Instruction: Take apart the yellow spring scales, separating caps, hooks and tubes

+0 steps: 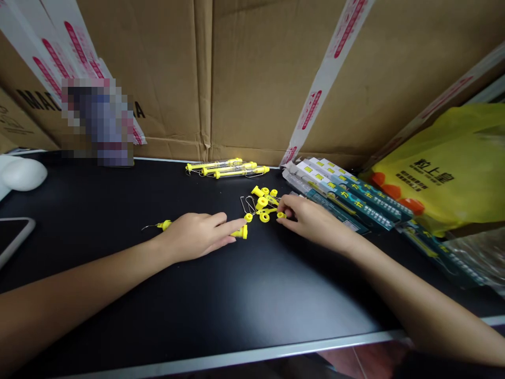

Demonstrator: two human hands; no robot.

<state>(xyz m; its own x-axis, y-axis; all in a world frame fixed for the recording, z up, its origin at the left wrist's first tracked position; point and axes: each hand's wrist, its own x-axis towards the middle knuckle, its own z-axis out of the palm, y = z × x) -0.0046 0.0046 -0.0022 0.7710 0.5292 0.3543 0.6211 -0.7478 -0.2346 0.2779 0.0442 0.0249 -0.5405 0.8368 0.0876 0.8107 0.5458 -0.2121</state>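
My left hand (197, 234) lies on the black table (252, 295), closed over a clear tube with yellow ends (241, 232); its hook end (163, 225) sticks out to the left. My right hand (311, 218) rests just right of a small heap of loose yellow parts (265, 202), its fingertips pinching a small yellow ring (281, 215). Two wire hooks (248, 202) lie beside the heap. Three finished tubes with yellow caps (229, 168) lie in a row farther back.
Cardboard boxes (252, 73) wall off the back of the table. Several dark green packaged cards (347, 195) fan out at the right, beside a yellow plastic bag (445, 168). A phone (13, 237) and a white object (23, 173) sit at the left.
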